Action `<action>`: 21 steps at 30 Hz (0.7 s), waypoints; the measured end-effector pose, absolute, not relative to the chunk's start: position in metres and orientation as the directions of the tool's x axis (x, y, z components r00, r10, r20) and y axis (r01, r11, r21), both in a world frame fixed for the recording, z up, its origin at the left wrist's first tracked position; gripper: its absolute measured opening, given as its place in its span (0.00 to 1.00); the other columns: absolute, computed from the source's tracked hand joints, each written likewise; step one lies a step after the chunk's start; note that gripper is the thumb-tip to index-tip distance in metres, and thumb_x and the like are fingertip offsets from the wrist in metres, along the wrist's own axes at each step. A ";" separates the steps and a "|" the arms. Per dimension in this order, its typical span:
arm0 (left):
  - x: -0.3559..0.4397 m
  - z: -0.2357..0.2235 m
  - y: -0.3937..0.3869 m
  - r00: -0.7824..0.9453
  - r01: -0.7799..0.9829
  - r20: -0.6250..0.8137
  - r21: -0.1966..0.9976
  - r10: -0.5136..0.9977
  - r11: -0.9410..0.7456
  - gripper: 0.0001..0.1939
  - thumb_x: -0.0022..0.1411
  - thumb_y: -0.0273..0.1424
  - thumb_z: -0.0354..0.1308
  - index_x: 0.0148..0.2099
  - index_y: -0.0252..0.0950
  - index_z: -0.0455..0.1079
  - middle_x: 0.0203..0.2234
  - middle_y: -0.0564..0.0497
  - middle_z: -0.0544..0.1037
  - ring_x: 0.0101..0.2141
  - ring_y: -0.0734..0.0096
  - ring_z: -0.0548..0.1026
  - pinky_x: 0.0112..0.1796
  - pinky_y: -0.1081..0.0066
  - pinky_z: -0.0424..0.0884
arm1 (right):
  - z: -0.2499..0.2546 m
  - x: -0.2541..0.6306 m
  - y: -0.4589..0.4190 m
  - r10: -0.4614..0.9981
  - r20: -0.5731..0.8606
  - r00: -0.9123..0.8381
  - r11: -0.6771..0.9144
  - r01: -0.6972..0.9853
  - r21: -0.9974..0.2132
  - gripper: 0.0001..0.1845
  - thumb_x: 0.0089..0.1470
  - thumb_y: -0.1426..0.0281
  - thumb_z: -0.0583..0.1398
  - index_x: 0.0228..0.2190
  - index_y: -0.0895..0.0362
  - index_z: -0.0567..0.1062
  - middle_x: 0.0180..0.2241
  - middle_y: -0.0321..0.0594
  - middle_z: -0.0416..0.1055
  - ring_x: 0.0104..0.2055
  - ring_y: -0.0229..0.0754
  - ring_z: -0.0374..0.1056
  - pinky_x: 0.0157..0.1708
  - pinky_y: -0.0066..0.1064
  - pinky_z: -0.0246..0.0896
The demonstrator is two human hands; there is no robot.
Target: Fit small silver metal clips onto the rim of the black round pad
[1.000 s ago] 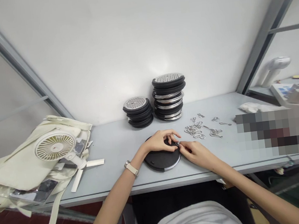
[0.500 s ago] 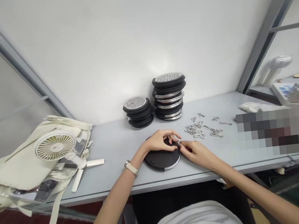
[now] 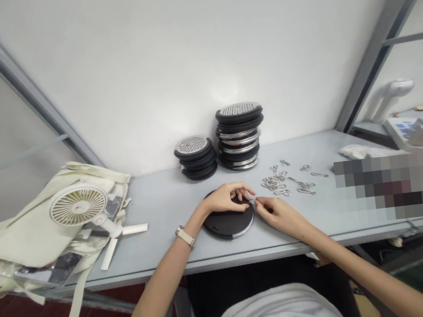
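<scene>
A flat black round disc [image 3: 228, 222] with a silver strip along part of its rim lies on the grey table. My left hand [image 3: 229, 197] reaches over its far side, thumb and bent fingers gripping near the right edge. At that edge, a small shiny metal clip [image 3: 252, 202] shows between my two hands. My right hand [image 3: 276, 211] pinches the clip's outer end between thumb and fingertips; the fingers partly hide it. To the right lie several loose metal clips [image 3: 273, 182], some in a tangled heap.
Behind the hands stand a short stack of black discs [image 3: 198, 165] and a taller stack [image 3: 239, 140], both topped with perforated silver plates. At left, a cream bag [image 3: 20, 226] carries a white handheld fan [image 3: 79, 206]. A white cloth [image 3: 359, 152] lies at right, near a blurred-out patch.
My right hand has shifted slightly right, and a little more of the metal clip shows between my hands. The left hand has barely moved on the disc.
</scene>
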State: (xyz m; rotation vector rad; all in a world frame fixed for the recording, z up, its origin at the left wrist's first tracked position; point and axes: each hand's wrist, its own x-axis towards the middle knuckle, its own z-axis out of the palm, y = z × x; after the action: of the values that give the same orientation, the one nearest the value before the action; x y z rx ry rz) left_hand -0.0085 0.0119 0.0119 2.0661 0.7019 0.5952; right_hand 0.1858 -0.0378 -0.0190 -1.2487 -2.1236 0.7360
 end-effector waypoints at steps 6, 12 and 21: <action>-0.007 0.013 0.010 0.724 0.252 0.191 0.821 0.663 -0.512 0.22 0.47 0.27 0.63 0.47 0.33 0.69 0.39 0.47 0.72 0.30 0.78 0.69 0.28 0.76 0.62 | -0.019 0.184 -0.038 0.881 0.210 -0.425 0.455 0.636 -0.623 0.18 0.61 0.61 0.44 0.23 0.55 0.62 0.19 0.34 0.63 0.22 0.36 0.60 0.25 0.27 0.48; -0.005 0.014 0.008 0.732 0.263 0.163 0.828 0.661 -0.495 0.22 0.47 0.26 0.63 0.48 0.33 0.68 0.38 0.47 0.74 0.30 0.78 0.69 0.29 0.76 0.61 | -0.019 0.185 -0.038 0.874 0.194 -0.446 0.469 0.670 -0.575 0.18 0.59 0.63 0.46 0.21 0.55 0.61 0.18 0.34 0.62 0.21 0.36 0.57 0.24 0.27 0.46; -0.005 0.017 0.007 0.748 0.292 0.121 0.824 0.653 -0.487 0.20 0.49 0.25 0.61 0.47 0.33 0.69 0.37 0.47 0.76 0.31 0.77 0.69 0.30 0.76 0.61 | -0.019 0.185 -0.039 0.874 0.209 -0.439 0.472 0.661 -0.584 0.16 0.56 0.65 0.48 0.19 0.55 0.58 0.16 0.31 0.57 0.19 0.34 0.53 0.22 0.26 0.43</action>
State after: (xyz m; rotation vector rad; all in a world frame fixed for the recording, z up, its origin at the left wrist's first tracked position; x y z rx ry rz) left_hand -0.0050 0.0072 0.0166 2.0925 0.7085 0.5383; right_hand 0.1851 -0.0395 -0.0190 -1.2728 -2.2362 0.5826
